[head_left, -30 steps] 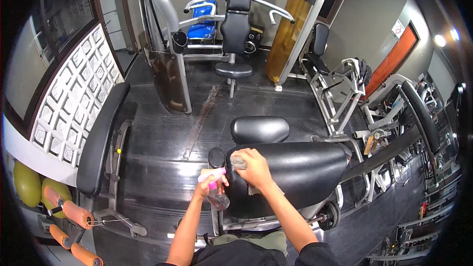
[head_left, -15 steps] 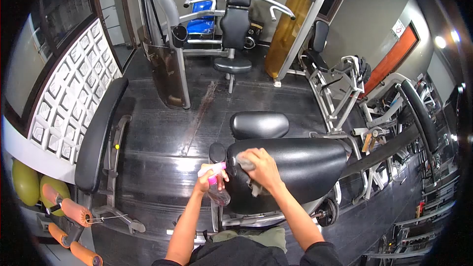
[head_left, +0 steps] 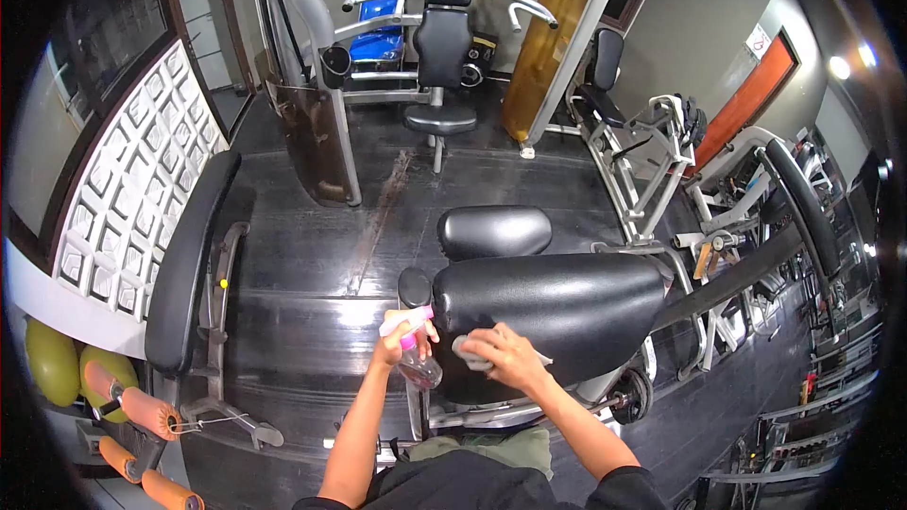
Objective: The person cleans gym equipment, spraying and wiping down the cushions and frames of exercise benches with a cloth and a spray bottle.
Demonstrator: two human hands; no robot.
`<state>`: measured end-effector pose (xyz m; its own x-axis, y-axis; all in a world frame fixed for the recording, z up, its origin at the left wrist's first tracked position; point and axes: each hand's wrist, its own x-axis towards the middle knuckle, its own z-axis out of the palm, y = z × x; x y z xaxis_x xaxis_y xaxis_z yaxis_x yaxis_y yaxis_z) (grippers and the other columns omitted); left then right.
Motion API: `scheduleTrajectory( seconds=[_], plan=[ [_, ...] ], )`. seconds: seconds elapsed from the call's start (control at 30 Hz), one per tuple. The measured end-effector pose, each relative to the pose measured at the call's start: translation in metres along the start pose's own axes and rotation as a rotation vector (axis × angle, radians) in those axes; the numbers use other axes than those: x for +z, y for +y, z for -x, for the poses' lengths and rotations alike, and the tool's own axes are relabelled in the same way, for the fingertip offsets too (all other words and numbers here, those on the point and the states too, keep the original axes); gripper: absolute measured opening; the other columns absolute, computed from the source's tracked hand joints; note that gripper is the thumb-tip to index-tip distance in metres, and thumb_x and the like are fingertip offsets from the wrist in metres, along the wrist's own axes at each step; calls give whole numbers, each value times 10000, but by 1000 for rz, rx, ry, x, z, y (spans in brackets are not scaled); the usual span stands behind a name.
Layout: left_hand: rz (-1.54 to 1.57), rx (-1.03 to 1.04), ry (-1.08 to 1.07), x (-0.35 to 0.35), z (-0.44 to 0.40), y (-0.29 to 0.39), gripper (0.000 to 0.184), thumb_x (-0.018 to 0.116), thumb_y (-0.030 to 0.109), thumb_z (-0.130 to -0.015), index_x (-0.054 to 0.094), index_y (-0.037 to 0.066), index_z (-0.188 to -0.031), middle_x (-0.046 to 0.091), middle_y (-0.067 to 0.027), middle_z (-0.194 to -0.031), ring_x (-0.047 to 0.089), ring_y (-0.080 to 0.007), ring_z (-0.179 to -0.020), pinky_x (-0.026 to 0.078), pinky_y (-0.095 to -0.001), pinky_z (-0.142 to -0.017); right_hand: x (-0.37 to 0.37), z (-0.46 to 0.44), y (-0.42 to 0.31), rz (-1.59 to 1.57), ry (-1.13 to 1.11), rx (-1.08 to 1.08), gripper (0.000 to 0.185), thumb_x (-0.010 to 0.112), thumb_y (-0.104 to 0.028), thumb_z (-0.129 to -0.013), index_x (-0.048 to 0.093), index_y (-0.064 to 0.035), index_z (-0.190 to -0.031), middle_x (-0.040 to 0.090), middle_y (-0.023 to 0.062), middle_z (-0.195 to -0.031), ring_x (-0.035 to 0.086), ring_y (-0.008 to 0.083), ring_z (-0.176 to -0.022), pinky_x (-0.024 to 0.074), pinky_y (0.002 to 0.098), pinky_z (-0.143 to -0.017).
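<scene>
In front of me is a broad black padded bench (head_left: 576,297) with a glossy surface. My right hand (head_left: 510,356) presses a bunched grey cloth (head_left: 470,351) against the near left part of the pad, its fingers closed over the cloth. Just left of the pad, my left hand (head_left: 390,348) is wrapped around the neck of a clear spray bottle (head_left: 421,371) with a pink and white trigger head. The bottle is tilted, and liquid shows inside. A smaller black pad (head_left: 496,231) sits just beyond the bench.
A shoulder press machine (head_left: 444,47) stands at the back, and a long black bench (head_left: 194,264) lies to my left. Orange foam rollers (head_left: 149,408) and green balls (head_left: 52,362) are at lower left. Weight machines (head_left: 737,198) line the right side.
My right hand has drawn the cloth nearer to me across the pad. The left hand keeps its hold on the spray bottle, almost unmoved. The view has shifted slightly.
</scene>
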<state>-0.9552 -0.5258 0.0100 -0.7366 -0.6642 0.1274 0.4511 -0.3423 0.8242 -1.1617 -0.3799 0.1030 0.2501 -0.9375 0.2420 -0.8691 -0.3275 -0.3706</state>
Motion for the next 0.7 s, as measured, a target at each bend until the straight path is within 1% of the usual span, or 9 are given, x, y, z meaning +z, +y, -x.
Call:
scheduleTrajectory(
  seconds=[0.13, 0.2, 0.3, 0.4, 0.43, 0.47, 0.53, 0.6, 0.7],
  plan=[
    [22, 8, -22, 1, 0, 1, 478, 529, 356, -910, 626, -107, -979, 662, -220, -780, 597, -243, -434, 536, -342, -456, 2, -33, 6, 13, 401, 168, 628, 754, 40, -552, 633, -173, -1130, 621, 34, -1136, 596, 296, -898, 543, 383, -786],
    [-73, -21, 1, 2, 0, 5, 533, 504, 434, -900, 622, -82, -843, 657, -226, -749, 601, -253, -440, 536, -358, -460, 5, -44, 2, -12, 469, 231, 597, 758, 28, -556, 644, -167, -1108, 627, 31, -1127, 593, 292, -909, 538, 380, -791],
    [-87, -10, 15, 4, -1, 8, 536, 501, 441, -899, 621, -79, -848, 659, -223, -753, 598, -250, -435, 535, -353, -457, 12, -34, -13, -54, 395, 208, 546, 732, 32, -565, 668, -151, -1075, 639, 54, -1090, 599, 297, -900, 533, 388, -784],
    [-14, 5, -14, 0, -1, 4, 488, 539, 384, -897, 641, -92, -861, 663, -212, -738, 598, -229, -427, 535, -330, -459, 18, -2, -18, -36, 256, 144, 630, 735, 34, -536, 642, -180, -1121, 613, 21, -1144, 589, 289, -898, 532, 388, -785],
    [-45, 17, 3, 3, 0, 8, 491, 538, 391, -895, 651, -84, -846, 668, -206, -727, 596, -224, -421, 532, -324, -460, 20, 11, -16, -43, 146, 160, 700, 751, 32, -538, 606, -207, -1180, 584, 0, -1197, 578, 273, -935, 564, 389, -753],
    [-43, 14, -3, 4, -1, 8, 491, 538, 391, -895, 651, -84, -846, 668, -206, -727, 596, -224, -421, 532, -324, -460, 20, 23, -14, -40, 148, 167, 700, 751, 32, -538, 606, -207, -1180, 584, 0, -1197, 578, 273, -935, 564, 389, -753],
    [-54, 6, -12, 2, -1, 9, 487, 538, 389, -895, 656, -81, -845, 671, -203, -725, 598, -226, -421, 531, -321, -458, 13, 37, -13, -24, 41, 135, 681, 739, 36, -548, 608, -207, -1170, 585, -3, -1193, 576, 266, -928, 566, 380, -739],
    [-60, 7, -23, 2, -1, 9, 486, 538, 390, -900, 657, -80, -857, 672, -204, -731, 603, -230, -427, 531, -321, -456, 9, 37, -1, 34, 159, 122, 665, 743, 43, -538, 617, -204, -1143, 599, -8, -1165, 586, 268, -892, 561, 371, -729],
    [-36, 9, 14, 3, 1, 8, 485, 541, 391, -904, 650, -80, -868, 671, -206, -737, 611, -235, -436, 531, -322, -453, 9, 22, 8, 16, 382, 261, 536, 783, 3, -567, 670, -180, -1058, 646, 28, -1074, 618, 285, -880, 533, 384, -761]
  ],
)
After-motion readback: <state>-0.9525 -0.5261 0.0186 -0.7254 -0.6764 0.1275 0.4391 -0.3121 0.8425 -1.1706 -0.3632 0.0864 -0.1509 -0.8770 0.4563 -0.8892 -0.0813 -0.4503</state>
